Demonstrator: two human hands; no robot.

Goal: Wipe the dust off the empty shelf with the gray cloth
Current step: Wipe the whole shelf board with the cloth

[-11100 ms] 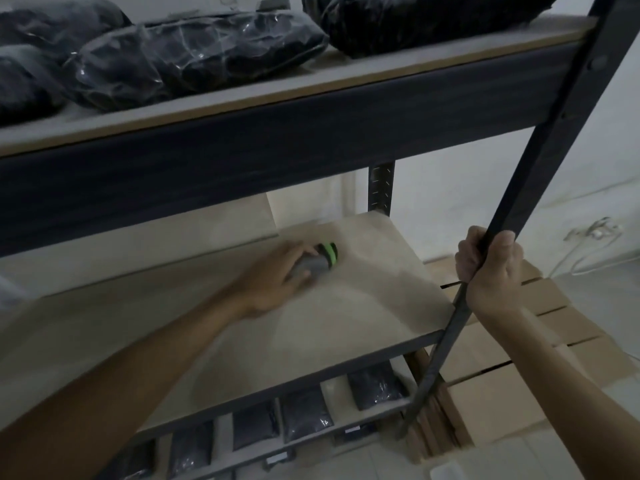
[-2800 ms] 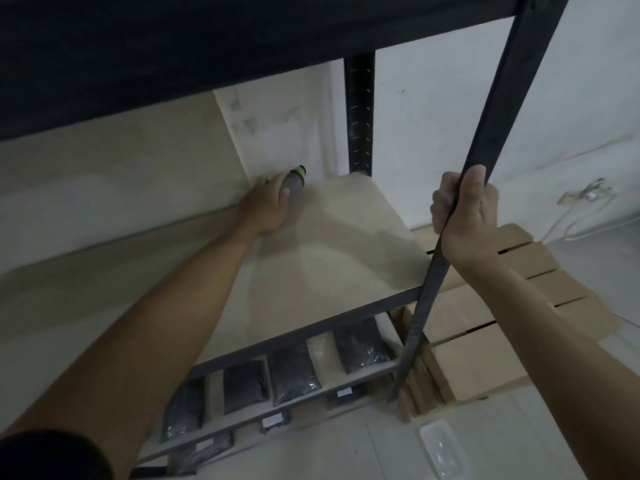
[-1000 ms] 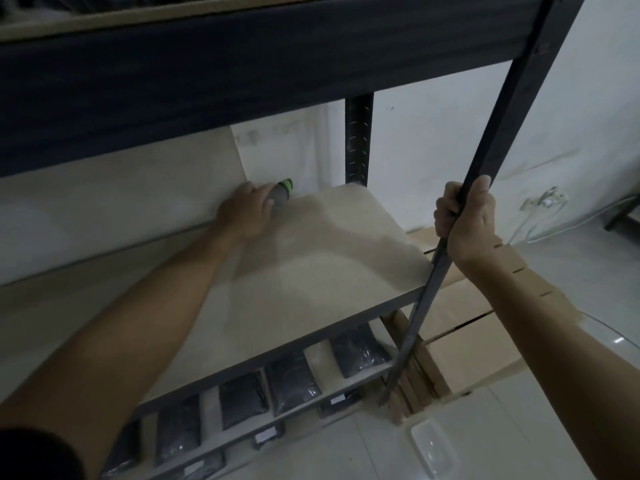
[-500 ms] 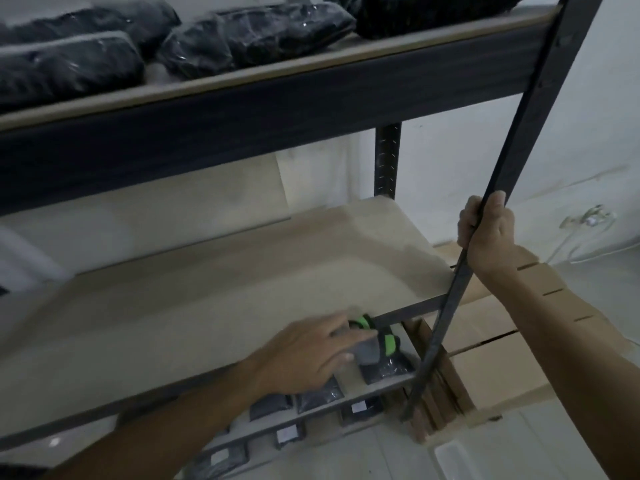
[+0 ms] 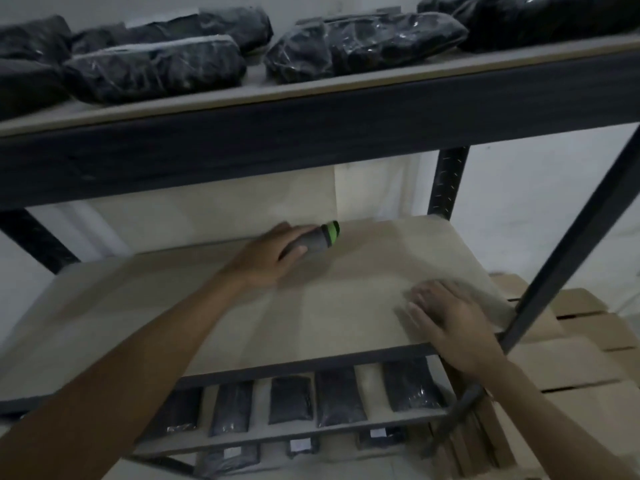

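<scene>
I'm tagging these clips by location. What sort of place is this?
Probably a stockroom or small warehouse: a dark metal rack with board shelves, plastic-wrapped dark bundles on the upper shelf, small labelled packets lined up below, and flattened cardboard stacked beside it.

The gray cloth with a black and bright green band [image 5: 317, 239] was bunched under my left hand [image 5: 273, 252], pressed on the pale wooden shelf board [image 5: 329, 306] near its back edge, the banded end poking out rightward. The board lay bare and flat.
</scene>
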